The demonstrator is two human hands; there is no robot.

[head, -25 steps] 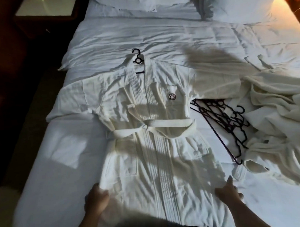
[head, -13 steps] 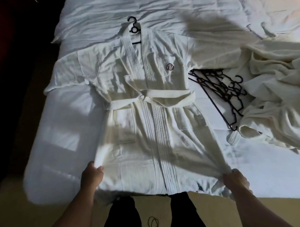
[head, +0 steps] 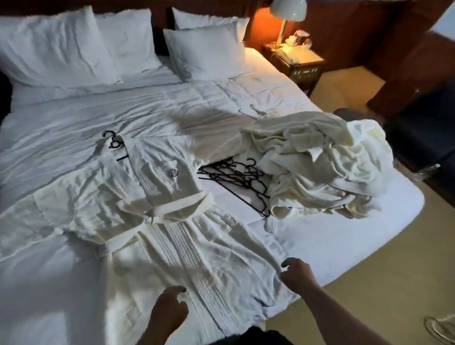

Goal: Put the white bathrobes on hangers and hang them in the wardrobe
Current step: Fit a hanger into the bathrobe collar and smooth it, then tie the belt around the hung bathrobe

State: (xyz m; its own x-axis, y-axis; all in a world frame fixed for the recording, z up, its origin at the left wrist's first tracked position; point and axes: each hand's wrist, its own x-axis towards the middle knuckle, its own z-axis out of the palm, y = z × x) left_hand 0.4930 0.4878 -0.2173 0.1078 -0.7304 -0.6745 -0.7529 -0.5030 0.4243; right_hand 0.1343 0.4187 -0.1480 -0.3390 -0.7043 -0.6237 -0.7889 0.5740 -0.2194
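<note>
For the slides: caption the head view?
Left hand and right hand at the hem of a bathrobe on its hanger, flat on the bed.
</note>
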